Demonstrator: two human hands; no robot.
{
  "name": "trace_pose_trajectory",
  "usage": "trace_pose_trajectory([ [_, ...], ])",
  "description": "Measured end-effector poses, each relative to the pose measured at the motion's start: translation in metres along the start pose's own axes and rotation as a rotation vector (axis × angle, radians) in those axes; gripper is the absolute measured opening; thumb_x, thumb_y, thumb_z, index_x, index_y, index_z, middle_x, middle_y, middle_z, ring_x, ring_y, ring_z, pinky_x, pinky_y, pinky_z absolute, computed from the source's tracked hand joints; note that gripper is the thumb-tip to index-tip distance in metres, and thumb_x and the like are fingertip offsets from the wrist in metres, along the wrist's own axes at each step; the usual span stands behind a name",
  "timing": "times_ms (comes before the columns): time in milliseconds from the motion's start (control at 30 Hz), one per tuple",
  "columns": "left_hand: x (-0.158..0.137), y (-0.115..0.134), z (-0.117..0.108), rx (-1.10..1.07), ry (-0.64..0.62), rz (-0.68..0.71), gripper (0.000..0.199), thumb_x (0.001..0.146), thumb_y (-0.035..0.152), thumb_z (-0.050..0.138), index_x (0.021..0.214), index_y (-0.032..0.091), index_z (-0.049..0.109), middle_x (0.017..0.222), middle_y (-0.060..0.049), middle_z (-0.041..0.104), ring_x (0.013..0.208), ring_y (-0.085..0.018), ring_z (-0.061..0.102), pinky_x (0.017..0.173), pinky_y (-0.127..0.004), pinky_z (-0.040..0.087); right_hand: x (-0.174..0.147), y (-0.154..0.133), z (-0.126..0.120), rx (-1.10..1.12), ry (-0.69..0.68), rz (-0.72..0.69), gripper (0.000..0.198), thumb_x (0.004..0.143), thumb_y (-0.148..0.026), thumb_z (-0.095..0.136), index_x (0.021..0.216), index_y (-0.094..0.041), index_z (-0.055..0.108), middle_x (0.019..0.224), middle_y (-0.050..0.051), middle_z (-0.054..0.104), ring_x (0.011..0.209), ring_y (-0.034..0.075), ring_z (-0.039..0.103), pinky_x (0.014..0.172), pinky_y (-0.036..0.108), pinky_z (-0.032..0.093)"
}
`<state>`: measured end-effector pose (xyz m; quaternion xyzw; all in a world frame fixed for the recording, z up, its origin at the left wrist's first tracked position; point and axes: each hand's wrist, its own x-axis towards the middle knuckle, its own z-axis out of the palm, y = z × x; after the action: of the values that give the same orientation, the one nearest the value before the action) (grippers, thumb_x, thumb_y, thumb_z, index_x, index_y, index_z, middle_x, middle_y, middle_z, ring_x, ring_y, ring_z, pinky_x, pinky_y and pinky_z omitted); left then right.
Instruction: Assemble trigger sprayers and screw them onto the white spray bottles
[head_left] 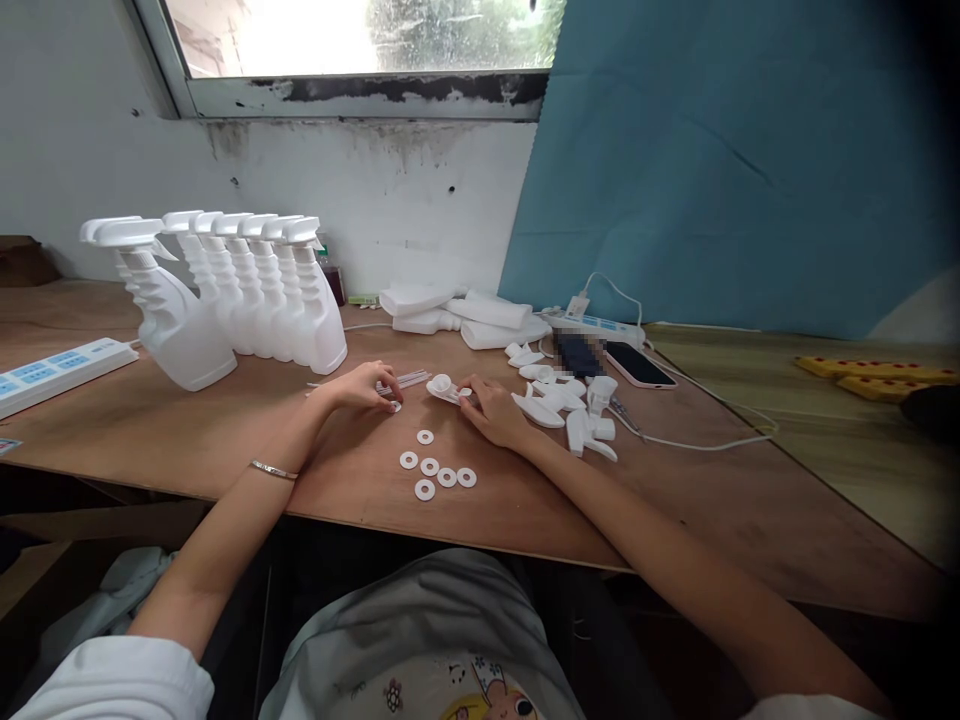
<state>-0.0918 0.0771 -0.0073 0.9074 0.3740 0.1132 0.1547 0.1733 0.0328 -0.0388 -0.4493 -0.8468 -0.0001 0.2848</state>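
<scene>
My left hand (366, 386) has its fingertips closed on a small white ring washer (396, 407), just above the brown tabletop. Beneath and beside that hand lie thin clear tubes (414, 379). A white trigger spray head (442, 387) is gripped in my right hand (491, 412), its round collar facing up and to the left. Part of the spray head is hidden by my fingers. Several loose white washers (429, 467) lie flat on the table between my forearms. Right of my right hand is a pile of white spray heads (559, 395).
Assembled white spray bottles (247, 290) stand at the back left. White bottles (465, 315) lie on their sides at the back. A phone (639, 365), a cable (712, 445) and a power strip (600, 326) are at right. Another power strip (67, 372) lies at left.
</scene>
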Motion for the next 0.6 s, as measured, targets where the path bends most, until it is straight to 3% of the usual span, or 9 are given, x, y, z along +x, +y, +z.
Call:
trace_pose_trajectory([
  [167,0.001,0.007,0.001,-0.131,0.080,-0.036,0.030,0.061,0.045,0.067,0.073,0.018,0.066,0.076,-0.003,0.059,0.076,-0.018,0.053,0.067,-0.028,0.041,0.000,0.001,-0.001,0.072,-0.044,-0.120,0.016,0.085,-0.021,0.039,0.097,-0.017,0.049,0.096,0.007,0.061,0.088,0.018,0.055,0.081,0.029,0.039],
  [367,0.003,0.042,0.004,-0.753,0.299,-0.061,0.032,0.063,0.040,0.070,0.072,0.013,0.055,0.065,0.000,0.056,0.061,-0.009,0.050,0.056,-0.022,0.039,-0.001,-0.002,-0.003,0.058,-0.080,-0.167,0.016,0.084,-0.022,0.042,0.096,-0.017,0.051,0.085,0.006,0.060,0.083,0.020,0.054,0.079,0.031,0.039],
  [600,0.015,0.046,0.025,-0.677,0.285,-0.025,0.029,0.063,0.037,0.070,0.072,0.012,0.057,0.065,0.002,0.053,0.051,-0.005,0.037,0.048,-0.020,0.031,-0.002,-0.006,-0.002,0.101,-0.121,-0.232,0.016,0.081,-0.017,0.043,0.096,-0.017,0.050,0.093,0.006,0.060,0.086,0.019,0.054,0.082,0.031,0.038],
])
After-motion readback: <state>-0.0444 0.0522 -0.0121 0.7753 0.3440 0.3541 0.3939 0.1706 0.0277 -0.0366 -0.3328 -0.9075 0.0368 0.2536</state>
